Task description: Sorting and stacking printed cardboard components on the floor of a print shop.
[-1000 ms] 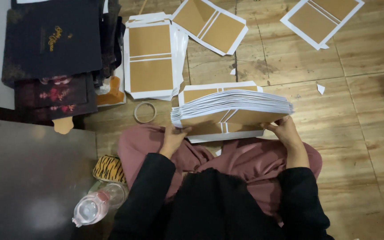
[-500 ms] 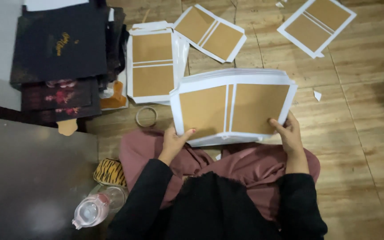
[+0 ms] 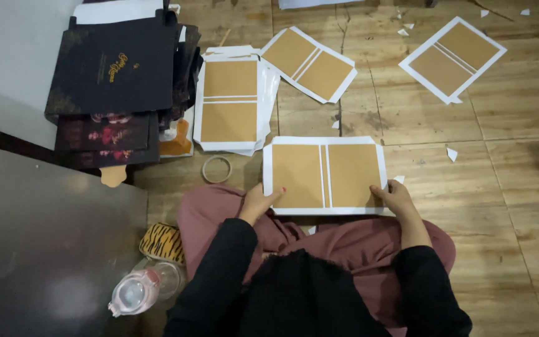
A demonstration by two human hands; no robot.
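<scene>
Gripping the brown-and-white card stack [image 3: 324,176] at its near corners, left hand [image 3: 258,203] and right hand [image 3: 395,198], squared flat on floor; three others [image 3: 231,100] lying spread beyond.

Fingers [image 3: 378,191] perhaps hidden under card [image 3: 324,176]

A person sits on the wooden floor [image 3: 519,187], low in the frame. The left hand [image 3: 258,203] and right hand [image 3: 394,196] grip the lower corners of a white-bordered brown card stack [image 3: 324,175] at centre. Above it lies a similar pile [image 3: 231,100]; two single cards [image 3: 309,63] [image 3: 451,58] lie along the top. Dark printed covers [image 3: 116,68] fill the upper left, a tape ring [image 3: 217,168] sits left of centre, and a plastic bottle [image 3: 135,290] lies lower left
</scene>
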